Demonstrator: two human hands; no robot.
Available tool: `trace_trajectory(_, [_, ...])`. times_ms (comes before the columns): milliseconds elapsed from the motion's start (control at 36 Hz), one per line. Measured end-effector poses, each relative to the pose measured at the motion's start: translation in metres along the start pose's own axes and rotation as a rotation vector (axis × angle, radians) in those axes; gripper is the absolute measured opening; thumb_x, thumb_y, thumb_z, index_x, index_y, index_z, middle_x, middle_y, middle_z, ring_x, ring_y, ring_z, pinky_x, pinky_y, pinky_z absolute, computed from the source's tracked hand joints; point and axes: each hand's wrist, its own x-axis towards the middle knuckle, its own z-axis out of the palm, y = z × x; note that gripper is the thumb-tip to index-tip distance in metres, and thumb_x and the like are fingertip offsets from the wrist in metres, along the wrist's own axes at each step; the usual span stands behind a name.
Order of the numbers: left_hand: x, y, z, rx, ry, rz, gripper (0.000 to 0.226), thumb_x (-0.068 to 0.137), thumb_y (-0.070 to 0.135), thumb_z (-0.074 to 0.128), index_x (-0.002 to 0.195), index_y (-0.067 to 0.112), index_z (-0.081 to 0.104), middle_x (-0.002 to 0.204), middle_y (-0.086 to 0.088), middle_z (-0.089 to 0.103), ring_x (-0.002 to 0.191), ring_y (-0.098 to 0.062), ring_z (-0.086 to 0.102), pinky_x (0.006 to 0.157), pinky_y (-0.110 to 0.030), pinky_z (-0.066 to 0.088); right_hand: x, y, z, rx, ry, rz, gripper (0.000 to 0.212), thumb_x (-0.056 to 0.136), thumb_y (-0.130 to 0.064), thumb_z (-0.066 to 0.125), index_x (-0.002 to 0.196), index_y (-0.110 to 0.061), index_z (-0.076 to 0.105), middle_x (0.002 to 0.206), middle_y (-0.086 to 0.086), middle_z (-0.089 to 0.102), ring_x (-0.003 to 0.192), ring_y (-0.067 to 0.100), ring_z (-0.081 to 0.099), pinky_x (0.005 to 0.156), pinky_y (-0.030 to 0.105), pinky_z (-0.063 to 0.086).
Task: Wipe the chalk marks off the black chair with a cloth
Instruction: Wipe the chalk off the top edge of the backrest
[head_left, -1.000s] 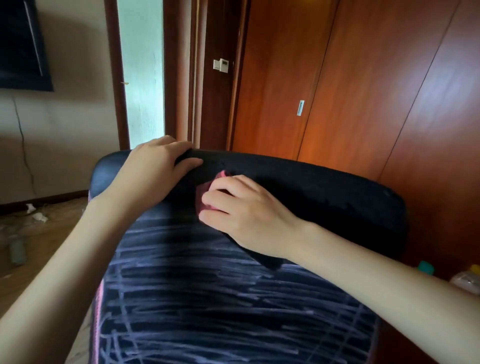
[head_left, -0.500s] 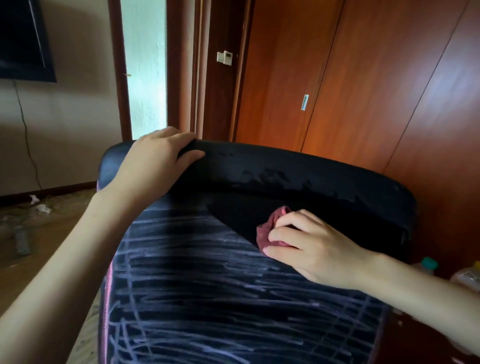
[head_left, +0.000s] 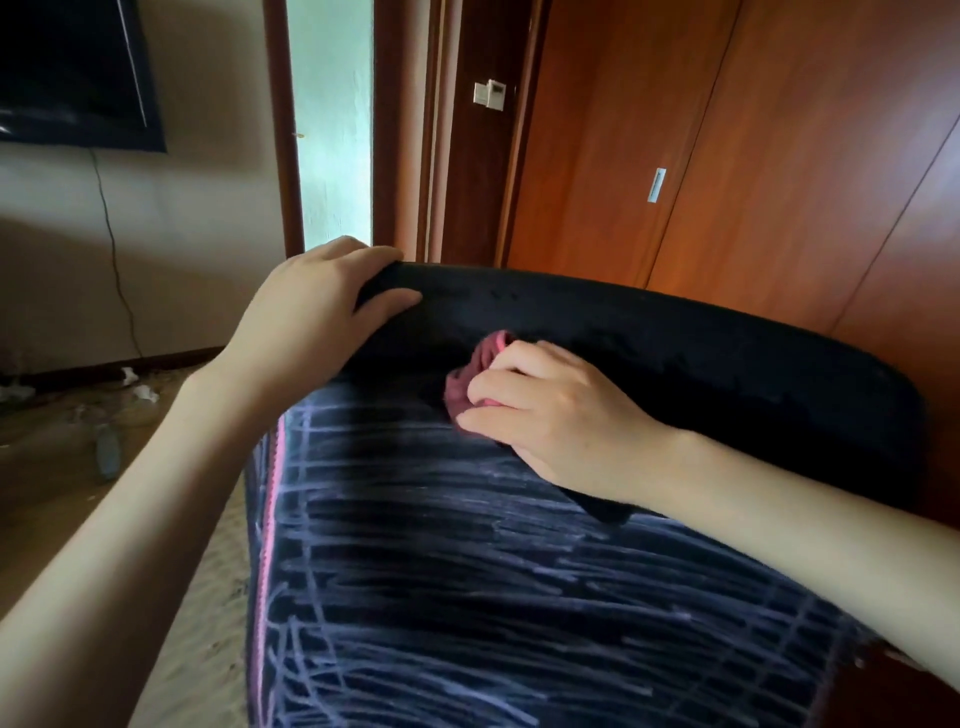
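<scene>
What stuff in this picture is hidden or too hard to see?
Head view only:
- Crumpled pink cloth: mostly hidden under the right hand that grips it.
- Left hand fingertips: curled over the black padded chair's top edge, out of sight.
- White chalk marks: cut off by the bottom edge.
- Chair seat and legs: out of frame.
- Small scraps on the floor: too small and blurred to name.

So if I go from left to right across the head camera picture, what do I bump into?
Black wall screen → left hand gripping the black chair's top edge → crumpled pink cloth → right hand holding it → silver handle on the brown wooden door.
</scene>
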Motion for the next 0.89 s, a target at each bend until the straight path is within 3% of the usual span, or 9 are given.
trace_trajectory(139, [-0.002, -0.002, 0.002, -0.008, 0.01, 0.005, 0.043, 0.092, 0.034, 0.056, 0.127, 0.01, 0.058, 0.118, -0.014, 0.062, 0.104, -0.035, 0.058, 0.09, -0.046, 0.046, -0.056, -0.012, -0.008, -0.068, -0.117, -0.008, 0.02, 0.079, 0.002, 0.063, 0.091, -0.011, 0.073, 0.088, 0.002, 0.066, 0.088, 0.025, 0.053, 0.076, 0.03, 0.035])
trace_trajectory(250, [-0.003, -0.002, -0.002, -0.028, 0.003, 0.004, 0.041, 0.093, 0.034, 0.056, 0.128, 0.011, 0.058, 0.12, -0.014, 0.062, 0.106, -0.035, 0.057, 0.092, -0.047, 0.045, -0.072, -0.012, -0.019, -0.085, -0.208, -0.066, 0.024, 0.085, -0.001, 0.053, 0.089, -0.013, 0.072, 0.088, -0.001, 0.065, 0.09, 0.022, 0.049, 0.078, 0.031, 0.037])
trace_trajectory(333, [-0.004, -0.003, -0.007, -0.019, -0.022, -0.001, 0.043, 0.094, 0.034, 0.056, 0.13, 0.011, 0.056, 0.122, -0.013, 0.061, 0.108, -0.034, 0.057, 0.091, -0.046, 0.046, -0.064, -0.008, -0.025, -0.088, -0.256, -0.141, 0.017, 0.082, -0.002, 0.061, 0.087, -0.016, 0.071, 0.085, -0.002, 0.063, 0.087, 0.022, 0.051, 0.078, 0.033, 0.041])
trace_trajectory(528, [-0.011, -0.013, -0.017, -0.011, -0.052, -0.085, 0.045, 0.092, 0.036, 0.056, 0.131, 0.013, 0.055, 0.122, -0.012, 0.059, 0.107, -0.031, 0.055, 0.089, -0.041, 0.043, 0.031, -0.011, -0.028, 0.062, 0.069, -0.105, 0.018, 0.082, 0.003, 0.061, 0.091, -0.007, 0.073, 0.09, 0.011, 0.066, 0.083, 0.032, 0.059, 0.069, 0.042, 0.047])
trace_trajectory(583, [-0.01, -0.013, -0.017, -0.016, -0.058, -0.089, 0.043, 0.092, 0.034, 0.056, 0.13, 0.014, 0.056, 0.119, -0.011, 0.06, 0.104, -0.029, 0.056, 0.086, -0.038, 0.043, 0.059, -0.014, -0.018, 0.044, 0.085, -0.114, 0.023, 0.085, 0.001, 0.051, 0.088, -0.007, 0.072, 0.09, 0.011, 0.065, 0.083, 0.032, 0.058, 0.068, 0.039, 0.045])
trace_trajectory(722, [-0.009, -0.014, -0.014, -0.032, -0.062, -0.103, 0.041, 0.092, 0.032, 0.057, 0.129, 0.014, 0.057, 0.118, -0.009, 0.06, 0.103, -0.027, 0.057, 0.086, -0.033, 0.041, 0.06, -0.014, 0.008, -0.009, -0.077, -0.083, 0.037, 0.083, -0.005, 0.034, 0.082, -0.009, 0.07, 0.09, 0.006, 0.063, 0.083, 0.029, 0.056, 0.074, 0.031, 0.034])
trace_trajectory(806, [-0.009, -0.014, -0.012, -0.034, -0.066, -0.112, 0.042, 0.092, 0.034, 0.056, 0.129, 0.015, 0.057, 0.119, -0.009, 0.06, 0.105, -0.028, 0.056, 0.089, -0.039, 0.044, 0.036, -0.012, -0.001, -0.047, -0.138, -0.109, 0.031, 0.081, -0.004, 0.039, 0.082, -0.013, 0.068, 0.088, 0.002, 0.061, 0.085, 0.026, 0.055, 0.075, 0.03, 0.032])
trace_trajectory(889, [-0.009, -0.014, -0.012, -0.053, -0.064, -0.119, 0.042, 0.092, 0.034, 0.056, 0.129, 0.014, 0.056, 0.12, -0.009, 0.059, 0.106, -0.028, 0.055, 0.088, -0.036, 0.043, -0.003, -0.014, -0.01, -0.075, -0.226, -0.161, 0.025, 0.079, -0.002, 0.045, 0.081, -0.015, 0.067, 0.086, -0.001, 0.057, 0.083, 0.023, 0.053, 0.076, 0.031, 0.034])
